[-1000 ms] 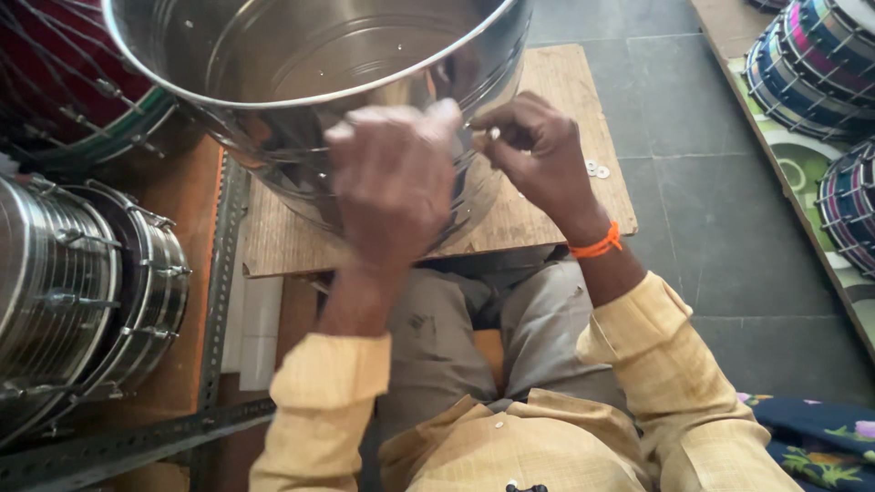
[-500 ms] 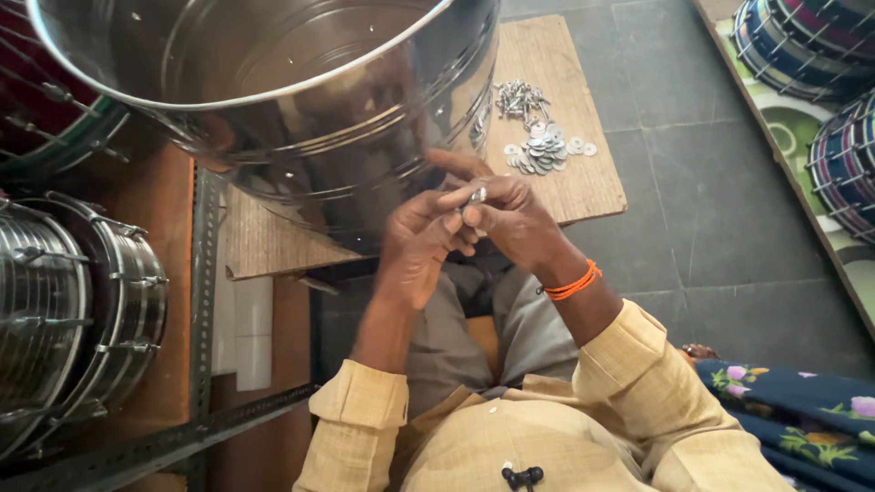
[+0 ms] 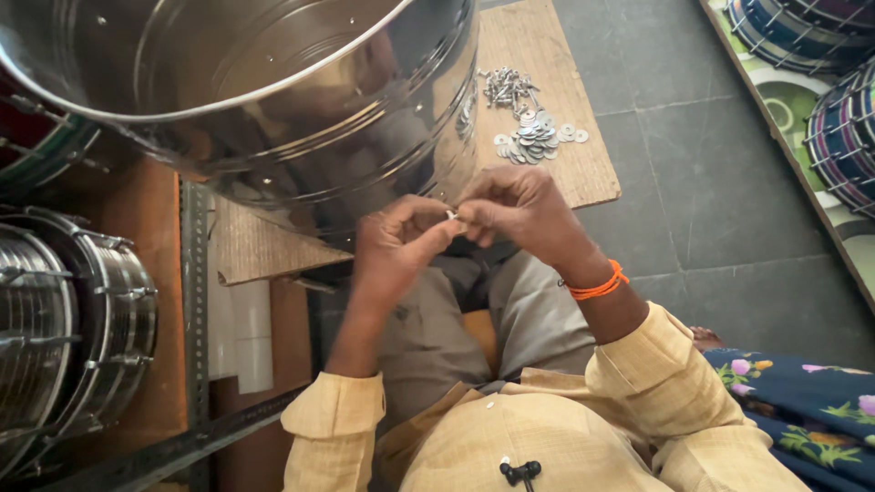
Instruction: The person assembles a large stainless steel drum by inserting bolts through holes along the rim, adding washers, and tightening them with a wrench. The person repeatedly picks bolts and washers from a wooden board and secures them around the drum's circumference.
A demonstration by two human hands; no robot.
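A large shiny steel drum shell [image 3: 273, 100] stands on a wooden board [image 3: 547, 100] in front of me. My left hand [image 3: 396, 246] and my right hand [image 3: 515, 210] meet just below the shell's near side, fingertips pinched together on a small metal screw [image 3: 450, 215]. An orange band circles my right wrist. A heap of washers [image 3: 533, 141] and several screws [image 3: 506, 87] lie on the board beyond my right hand.
Finished steel drums [image 3: 64, 319] stand at the left beside a slotted metal rail [image 3: 193, 273]. Coloured drums [image 3: 829, 82] lie on a mat at the upper right. Grey floor tiles [image 3: 720, 210] spread at the right. A flowered dark cloth [image 3: 793, 401] lies at the lower right.
My hands came off the shell's wall and drew back together toward my lap, pinching a small part. The view shifted, so the pile of washers and screws on the board now shows.
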